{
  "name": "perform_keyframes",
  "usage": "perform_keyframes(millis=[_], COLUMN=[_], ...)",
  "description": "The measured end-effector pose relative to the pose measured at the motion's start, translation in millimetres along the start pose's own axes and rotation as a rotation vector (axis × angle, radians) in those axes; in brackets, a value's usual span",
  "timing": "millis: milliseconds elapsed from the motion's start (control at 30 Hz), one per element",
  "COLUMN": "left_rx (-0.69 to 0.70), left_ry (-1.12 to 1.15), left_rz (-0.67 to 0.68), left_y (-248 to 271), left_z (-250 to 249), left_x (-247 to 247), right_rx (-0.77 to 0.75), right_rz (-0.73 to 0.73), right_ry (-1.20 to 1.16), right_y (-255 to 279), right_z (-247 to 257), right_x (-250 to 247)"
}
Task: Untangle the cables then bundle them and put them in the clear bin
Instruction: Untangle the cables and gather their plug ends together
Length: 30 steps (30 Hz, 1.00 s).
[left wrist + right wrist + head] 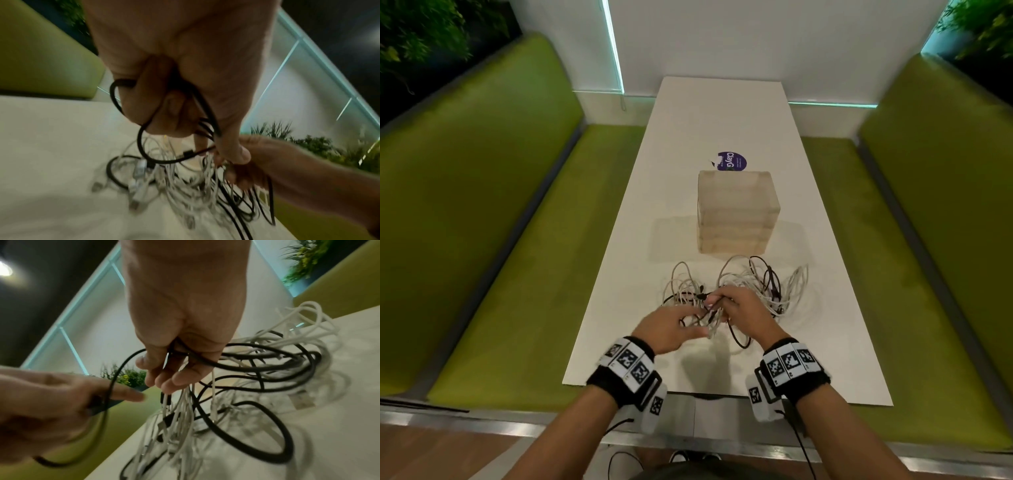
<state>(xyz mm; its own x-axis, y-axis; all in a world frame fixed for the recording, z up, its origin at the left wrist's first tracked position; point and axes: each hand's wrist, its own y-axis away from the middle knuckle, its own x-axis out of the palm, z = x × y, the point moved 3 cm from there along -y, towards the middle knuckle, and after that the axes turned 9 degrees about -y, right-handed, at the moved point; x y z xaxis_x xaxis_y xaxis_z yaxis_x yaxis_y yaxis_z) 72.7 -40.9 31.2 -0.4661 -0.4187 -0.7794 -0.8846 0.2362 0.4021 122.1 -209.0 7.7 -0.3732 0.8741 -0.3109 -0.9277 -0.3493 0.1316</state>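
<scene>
A tangle of white and black cables (750, 291) lies on the white table (722, 120), just in front of the clear bin (736, 212). My left hand (671, 325) grips a loop of black cable (144, 146), its fingers curled round it. My right hand (743, 308) holds a bunch of white and black cables (185, 402) lifted off the table; their ends hang below its fingers (164, 379). The two hands are close together above the near part of the tangle (174, 181).
A purple sticker (731, 161) lies behind the bin. Green benches (500, 240) run along both sides of the table. The near table edge (722, 394) is right below my wrists.
</scene>
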Motion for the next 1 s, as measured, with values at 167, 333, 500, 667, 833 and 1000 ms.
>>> perform_keyframes(millis=[167,333,500,667,833,1000], left_rx=[0.245,0.299,0.382,0.179,0.138,0.180], left_ry=[0.379,0.764,0.931,1.130,0.588,0.457], left_rz=[-0.085,-0.101,-0.190,-0.352,-0.279,-0.418], left_y=[-7,12,33,33,-3,-14], left_z=[-21,-31,-22,-6,-14,-39], left_x=[8,-15,-43,-36,2,11], right_rx=[-0.020,0.054,0.162,0.114,0.057,0.053], right_rz=[-0.019,-0.030,-0.103,-0.051,0.053,0.083], right_ry=[-0.023,-0.007,-0.082,-0.009,0.117,0.310], right_y=[0,1,1,-1,8,12], right_z=[4,-4,-24,-14,-5,-5], right_x=[0,-2,-12,-6,4,1])
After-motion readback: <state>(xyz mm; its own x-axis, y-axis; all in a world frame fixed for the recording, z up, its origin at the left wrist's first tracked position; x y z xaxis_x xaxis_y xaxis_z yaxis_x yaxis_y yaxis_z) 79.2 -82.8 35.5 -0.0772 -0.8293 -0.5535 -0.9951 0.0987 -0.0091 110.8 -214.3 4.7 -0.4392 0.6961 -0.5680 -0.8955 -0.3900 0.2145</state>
